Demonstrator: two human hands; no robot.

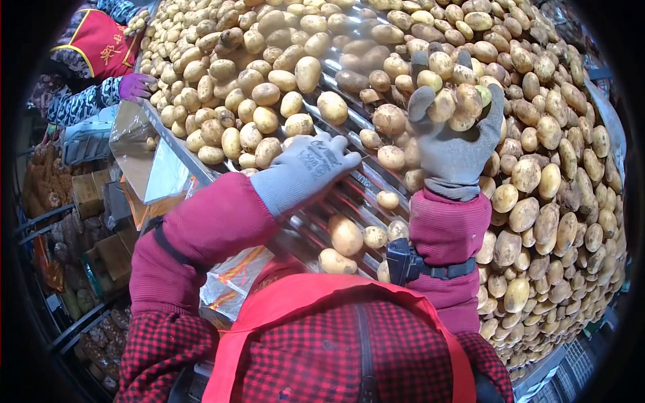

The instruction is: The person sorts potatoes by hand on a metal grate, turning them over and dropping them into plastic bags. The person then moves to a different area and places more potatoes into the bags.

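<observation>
My left hand (312,161), in a grey glove, rests palm down over the metal rollers (363,181), beside potatoes; its fingers are curled and what they may hold is hidden. My right hand (457,127), in a grey glove with dark fingertips, is turned palm up with its fingers curved around several small potatoes (468,99), one of them greenish (484,95). Loose potatoes (345,235) lie on the rollers between my forearms.
A large heap of potatoes (537,174) spreads across the right and the back. At the upper left a co-worker's purple-gloved hand (137,87) touches the sorting table's edge (168,138). Cardboard boxes (87,191) and bagged goods stand below on the left.
</observation>
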